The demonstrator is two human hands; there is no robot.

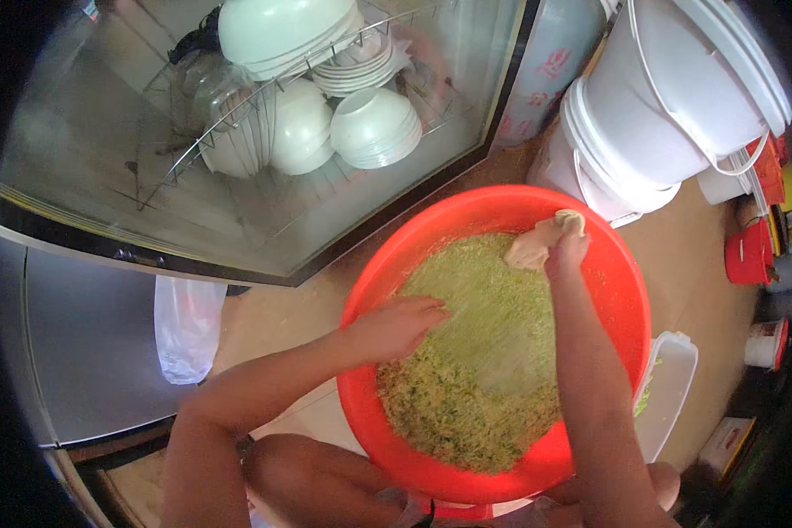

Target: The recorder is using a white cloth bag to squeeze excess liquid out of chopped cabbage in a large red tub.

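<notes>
A large red plastic basin (607, 284) stands between my knees. In it lies a heap of finely chopped greenish-yellow food (475, 396), darker and coarser towards me, paler and finer farther off. My right hand (571, 247) is at the basin's far right inner wall, closed on a pale, limp cloth-like piece (531, 247) that hangs to the left above the heap. Over the heap's left edge is my left hand (409, 327), fingers loosely bent and pointing right, with nothing seen in it; whether its fingertips touch the food I cannot tell.
A glass-fronted cabinet (237, 244) with stacked white bowls (376, 129) stands at the upper left. Stacked white buckets (660, 86) are beyond the basin, near a grey cylinder (548, 66). A clear plastic tub (670, 389) is right of the basin, and a white plastic bag (188, 330) left.
</notes>
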